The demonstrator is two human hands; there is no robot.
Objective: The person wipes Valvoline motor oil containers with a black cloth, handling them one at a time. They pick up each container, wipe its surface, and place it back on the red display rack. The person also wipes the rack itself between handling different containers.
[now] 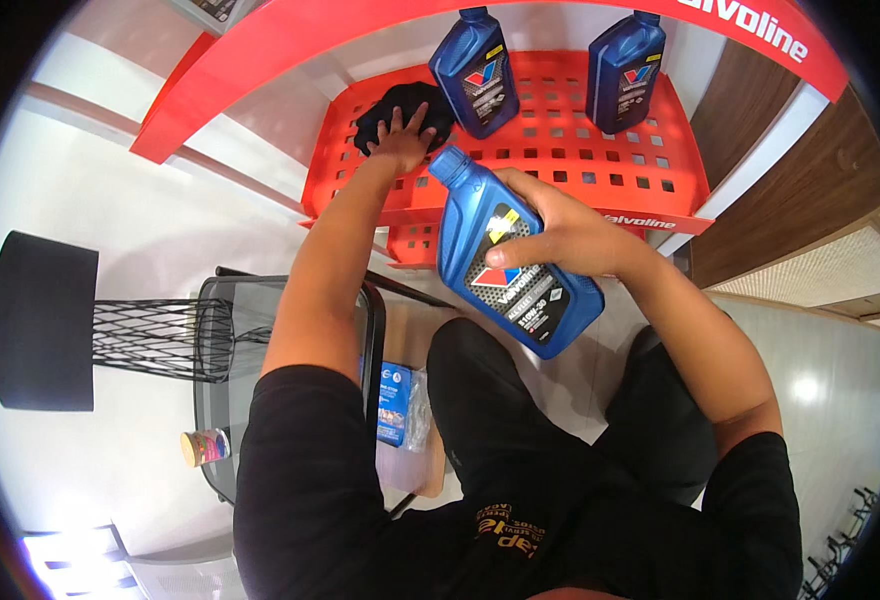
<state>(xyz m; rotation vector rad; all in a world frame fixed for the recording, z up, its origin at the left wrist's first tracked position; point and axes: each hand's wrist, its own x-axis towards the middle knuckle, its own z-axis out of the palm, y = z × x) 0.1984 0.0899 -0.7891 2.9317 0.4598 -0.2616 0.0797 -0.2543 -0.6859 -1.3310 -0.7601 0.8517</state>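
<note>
Head view, looking down over both forearms at a low red display rack.

Left hand (403, 135): arm stretched forward, palm down, fingers spread flat on a black cloth (405, 108). The cloth lies bunched on the red perforated shelf (560, 150), at its left rear part. The hand presses on the cloth rather than closing around it; not clenched.

Right hand (560, 235): grasping a blue motor oil bottle (510, 270) by its upper side, fingers wrapped over the body, thumb toward the label. The bottle is held clear of the shelf, in front of its front lip and above the person's lap, tilted, with the capped neck pointing up and left toward the left wrist. Label faces the camera.

On the shelf: two more blue oil bottles stand upright. One (475, 70) is just right of the cloth, close to the left fingertips; whether it touches the cloth cannot be told. The other (625, 70) stands well apart, toward the shelf's right rear.

Around: a dark mesh-sided stand with glass top (220, 330) to the person's left, a small jar (205, 447) near its lower corner, a blue packet (393, 400) on the floor beside the left knee. Pale glossy floor. Person wears a black short-sleeved shirt and dark trousers.
</note>
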